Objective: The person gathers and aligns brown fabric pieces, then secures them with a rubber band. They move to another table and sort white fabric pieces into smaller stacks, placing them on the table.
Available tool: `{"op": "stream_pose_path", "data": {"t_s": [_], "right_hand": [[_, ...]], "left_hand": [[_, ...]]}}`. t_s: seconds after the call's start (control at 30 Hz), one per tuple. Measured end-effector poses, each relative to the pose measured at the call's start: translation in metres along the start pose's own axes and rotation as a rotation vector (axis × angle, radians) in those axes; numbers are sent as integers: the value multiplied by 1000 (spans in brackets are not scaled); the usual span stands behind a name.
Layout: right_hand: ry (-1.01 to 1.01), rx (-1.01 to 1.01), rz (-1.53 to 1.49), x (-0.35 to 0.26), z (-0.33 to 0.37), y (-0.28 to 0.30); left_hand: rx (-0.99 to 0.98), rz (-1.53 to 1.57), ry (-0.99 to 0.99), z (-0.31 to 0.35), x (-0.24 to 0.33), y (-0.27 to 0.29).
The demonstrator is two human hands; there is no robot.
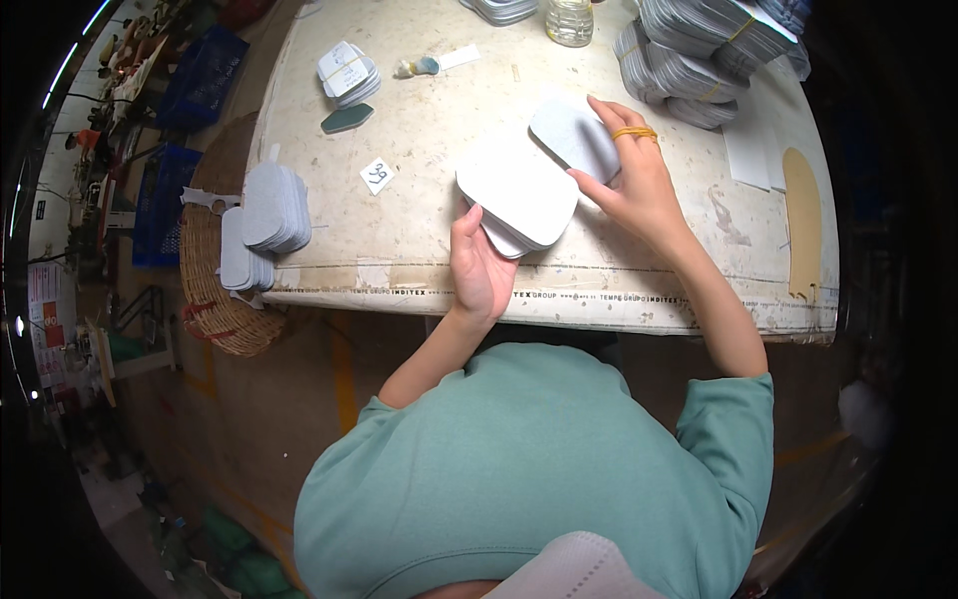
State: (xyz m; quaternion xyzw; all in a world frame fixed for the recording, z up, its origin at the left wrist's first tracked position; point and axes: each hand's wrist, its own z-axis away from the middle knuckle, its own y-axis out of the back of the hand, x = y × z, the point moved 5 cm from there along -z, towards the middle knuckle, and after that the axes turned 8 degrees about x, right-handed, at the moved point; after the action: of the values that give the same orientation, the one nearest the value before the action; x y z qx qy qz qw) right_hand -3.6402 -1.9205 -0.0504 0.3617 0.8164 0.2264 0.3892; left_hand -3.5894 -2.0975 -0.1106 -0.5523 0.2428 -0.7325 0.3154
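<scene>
My left hand (481,268) is closed on the near edge of a stack of flat, rounded white pieces (517,195), its thumb along the side and its fingers underneath. The stack is slightly fanned, with grey layers showing below the white top. To the right, my right hand (639,180) grips a grey rounded piece (567,130) between thumb and fingers; whether this is one piece or several, I cannot tell. It lies close beside the stack's upper right edge. Yellow rubber bands (636,132) are looped around a finger of my right hand.
Banded bundles of grey pieces (689,60) are piled at the far right, near a glass jar (570,22). At the far left sit a small banded bundle (349,75), a dark green piece (347,119) and a paper tag (377,176). More stacks (274,205) overlap a wicker basket (225,324).
</scene>
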Motion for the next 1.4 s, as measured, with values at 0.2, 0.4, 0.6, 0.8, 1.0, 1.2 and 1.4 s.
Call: {"op": "stream_pose_path", "data": {"t_s": [0.2, 0.4, 0.6, 0.8, 1.0, 1.2, 1.4], "right_hand": [[225, 6, -214, -48, 6, 16], [446, -139, -296, -73, 22, 10], [407, -203, -403, -72, 26, -1], [-437, -38, -473, 27, -7, 9], [-675, -242, -374, 56, -3, -5], [-610, -384, -207, 49, -2, 1], [-83, -160, 113, 14, -2, 6]], "left_hand": [[87, 18, 15, 3, -1, 5], [55, 63, 20, 2, -2, 8], [54, -3, 41, 2, -2, 7], [-31, -14, 10, 1, 1, -1], [-34, -6, 11, 1, 1, -1], [-28, -19, 10, 1, 1, 0], [-32, -10, 6, 0, 1, 0]]}}
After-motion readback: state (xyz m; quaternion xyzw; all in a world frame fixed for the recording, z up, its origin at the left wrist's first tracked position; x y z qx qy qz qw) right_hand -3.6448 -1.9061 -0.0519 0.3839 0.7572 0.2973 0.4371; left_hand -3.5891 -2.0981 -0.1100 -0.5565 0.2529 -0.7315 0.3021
